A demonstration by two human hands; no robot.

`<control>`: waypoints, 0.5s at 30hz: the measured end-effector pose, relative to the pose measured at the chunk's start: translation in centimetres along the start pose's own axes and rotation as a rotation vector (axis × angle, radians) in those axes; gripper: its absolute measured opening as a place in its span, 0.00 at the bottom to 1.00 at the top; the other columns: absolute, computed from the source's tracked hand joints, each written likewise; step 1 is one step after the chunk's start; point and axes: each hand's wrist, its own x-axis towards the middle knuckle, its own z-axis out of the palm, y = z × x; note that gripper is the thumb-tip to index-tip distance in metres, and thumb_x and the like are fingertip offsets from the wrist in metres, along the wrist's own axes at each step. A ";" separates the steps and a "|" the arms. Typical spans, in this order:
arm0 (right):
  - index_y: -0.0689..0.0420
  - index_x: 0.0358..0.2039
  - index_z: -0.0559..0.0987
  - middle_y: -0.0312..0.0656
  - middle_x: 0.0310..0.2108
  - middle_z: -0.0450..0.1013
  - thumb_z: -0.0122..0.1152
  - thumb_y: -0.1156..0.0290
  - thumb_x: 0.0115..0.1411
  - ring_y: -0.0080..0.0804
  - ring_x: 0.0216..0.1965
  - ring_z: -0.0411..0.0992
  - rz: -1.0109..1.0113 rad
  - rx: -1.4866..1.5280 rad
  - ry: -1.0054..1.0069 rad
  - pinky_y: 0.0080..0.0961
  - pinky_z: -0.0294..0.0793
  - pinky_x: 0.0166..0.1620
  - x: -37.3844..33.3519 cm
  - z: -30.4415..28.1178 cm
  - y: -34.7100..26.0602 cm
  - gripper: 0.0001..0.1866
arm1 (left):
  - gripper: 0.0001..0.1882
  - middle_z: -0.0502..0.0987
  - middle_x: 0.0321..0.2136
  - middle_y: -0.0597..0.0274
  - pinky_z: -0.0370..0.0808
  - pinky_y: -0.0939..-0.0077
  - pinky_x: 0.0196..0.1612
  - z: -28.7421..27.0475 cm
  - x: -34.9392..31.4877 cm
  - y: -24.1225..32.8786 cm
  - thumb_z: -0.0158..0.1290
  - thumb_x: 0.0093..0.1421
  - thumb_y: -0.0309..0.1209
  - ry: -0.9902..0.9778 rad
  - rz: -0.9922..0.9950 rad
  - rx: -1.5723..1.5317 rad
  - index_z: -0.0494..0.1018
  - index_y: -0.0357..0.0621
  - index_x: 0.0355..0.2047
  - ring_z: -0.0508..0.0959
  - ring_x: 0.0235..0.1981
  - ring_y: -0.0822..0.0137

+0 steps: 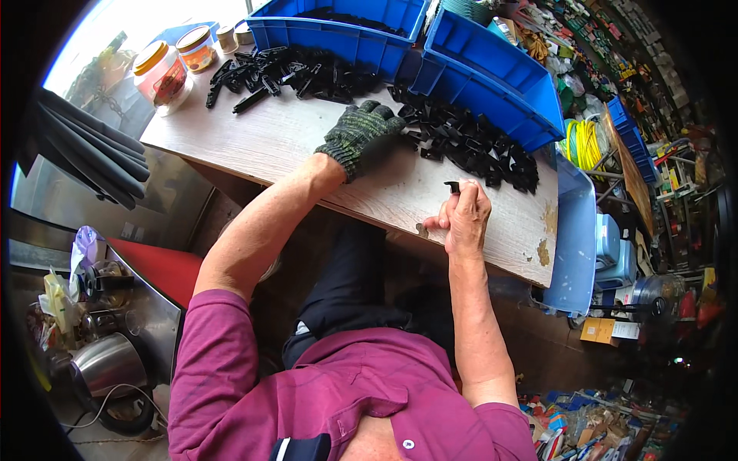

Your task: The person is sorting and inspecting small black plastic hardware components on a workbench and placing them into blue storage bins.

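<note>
My left hand (pixel 360 132), in a dark green knitted glove, reaches across the wooden table (pixel 261 142) into a pile of small black plastic parts (pixel 469 146); its fingertips touch the pile's near edge, and I cannot tell whether it grips one. My bare right hand (pixel 463 217) rests near the table's front edge, pinching one small black part (pixel 452 186) between thumb and fingers. A second heap of black parts (pixel 284 73) lies further left on the table.
Two blue plastic bins (pixel 338 34) (pixel 492 77) stand at the table's far side. Two lidded jars (pixel 163 77) sit at the left corner. A light blue crate (pixel 575 238) hangs off the right end. A kettle (pixel 108 365) and clutter lie on the floor.
</note>
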 end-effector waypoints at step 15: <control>0.54 0.32 0.71 0.31 0.15 0.57 0.43 0.56 0.68 0.21 0.10 0.55 0.004 0.051 0.164 0.24 0.67 0.13 -0.1 0.4 0.0 0.16 | 0.11 0.79 0.39 0.49 0.76 0.65 0.45 0.1 -4.5 9.4 0.53 0.66 0.29 0.164 -0.181 -0.987 0.75 0.38 0.46 0.80 0.42 0.53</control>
